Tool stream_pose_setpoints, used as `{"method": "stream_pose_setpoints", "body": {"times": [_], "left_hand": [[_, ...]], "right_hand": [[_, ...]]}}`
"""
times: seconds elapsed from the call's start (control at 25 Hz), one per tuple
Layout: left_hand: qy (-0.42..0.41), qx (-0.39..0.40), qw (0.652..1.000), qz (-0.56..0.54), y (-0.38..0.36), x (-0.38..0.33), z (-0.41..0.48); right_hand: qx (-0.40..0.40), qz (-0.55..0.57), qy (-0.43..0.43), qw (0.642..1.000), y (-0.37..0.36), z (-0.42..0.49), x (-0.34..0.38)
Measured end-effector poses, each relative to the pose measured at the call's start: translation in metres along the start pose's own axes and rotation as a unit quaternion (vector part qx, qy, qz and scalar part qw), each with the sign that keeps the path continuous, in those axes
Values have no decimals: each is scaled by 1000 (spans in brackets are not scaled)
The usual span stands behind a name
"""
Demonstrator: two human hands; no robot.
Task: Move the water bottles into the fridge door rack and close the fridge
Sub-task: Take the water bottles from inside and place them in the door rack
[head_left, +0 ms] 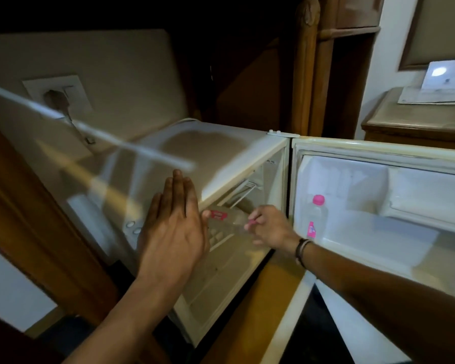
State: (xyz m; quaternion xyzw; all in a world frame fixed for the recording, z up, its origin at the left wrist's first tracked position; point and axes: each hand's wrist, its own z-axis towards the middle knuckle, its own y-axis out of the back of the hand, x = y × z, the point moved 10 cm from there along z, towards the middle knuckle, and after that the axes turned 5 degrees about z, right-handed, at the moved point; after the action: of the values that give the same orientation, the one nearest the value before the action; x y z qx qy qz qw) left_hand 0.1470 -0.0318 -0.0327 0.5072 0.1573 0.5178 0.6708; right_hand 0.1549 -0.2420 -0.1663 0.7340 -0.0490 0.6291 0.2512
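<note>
A small white fridge stands with its door swung wide to the right. One clear water bottle with a pink cap stands upright in the door rack. A second clear bottle with a red label lies sideways at the fridge opening. My right hand grips its cap end, and the thumb of my left hand touches its base. The left hand's fingers are flat and stretched out in front of the fridge's left edge.
A brown wooden cabinet frame runs along the left of the fridge. A wall socket with a plug sits behind it. A wooden side table with papers stands at the back right, past the open door.
</note>
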Motion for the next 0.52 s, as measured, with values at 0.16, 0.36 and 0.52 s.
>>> {"method": "stream_pose_setpoints", "body": {"times": [0.16,0.36,0.52], "left_hand": [[2,-3,1000,-10,-3,-2,1],[-4,2,1000,-9,-2,-5,2],[-19,17,1000,8,-2,-6,1]], "right_hand": [[-79,7,60,995,91,-41,37],[-40,-378,103,919,144,-62,70],[-107,-490,77,862,187,-52,67]]}}
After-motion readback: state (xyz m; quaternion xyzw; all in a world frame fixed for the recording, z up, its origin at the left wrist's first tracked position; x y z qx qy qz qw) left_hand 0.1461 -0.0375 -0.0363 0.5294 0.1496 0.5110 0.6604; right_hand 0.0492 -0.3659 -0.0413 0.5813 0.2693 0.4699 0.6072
